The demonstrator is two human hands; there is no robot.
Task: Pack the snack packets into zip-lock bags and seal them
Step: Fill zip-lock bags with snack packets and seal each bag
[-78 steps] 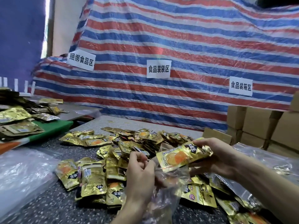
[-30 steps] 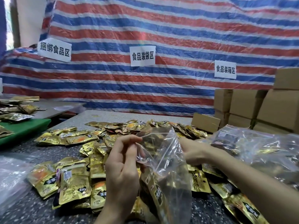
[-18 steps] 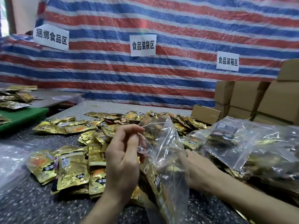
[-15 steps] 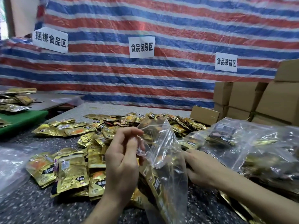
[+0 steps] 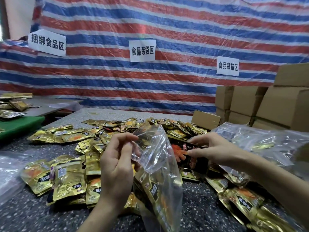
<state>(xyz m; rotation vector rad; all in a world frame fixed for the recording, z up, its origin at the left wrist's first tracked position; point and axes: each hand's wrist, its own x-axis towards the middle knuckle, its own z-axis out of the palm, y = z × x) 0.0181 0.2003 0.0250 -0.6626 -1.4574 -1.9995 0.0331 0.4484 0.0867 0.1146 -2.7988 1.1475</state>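
My left hand [image 5: 117,163] pinches the open mouth of a clear zip-lock bag [image 5: 158,166] and holds it upright; gold snack packets show through its lower part. My right hand [image 5: 212,148] grips a dark packet with an orange picture [image 5: 184,153] just to the right of the bag's mouth. A heap of gold snack packets [image 5: 66,178] lies spread over the speckled table [image 5: 200,206] around both hands.
Filled clear bags [image 5: 267,141] lie at the right. Cardboard boxes [image 5: 275,106] are stacked behind them. A green-topped table [image 5: 18,126] with more packets stands at the left. A striped tarp [image 5: 167,30] with paper signs hangs behind. More clear plastic [image 5: 10,169] lies at the left edge.
My right hand has come up from the pile beside the bag, now gripping a dark packet near the bag's mouth. My left hand has kept holding the bag open.
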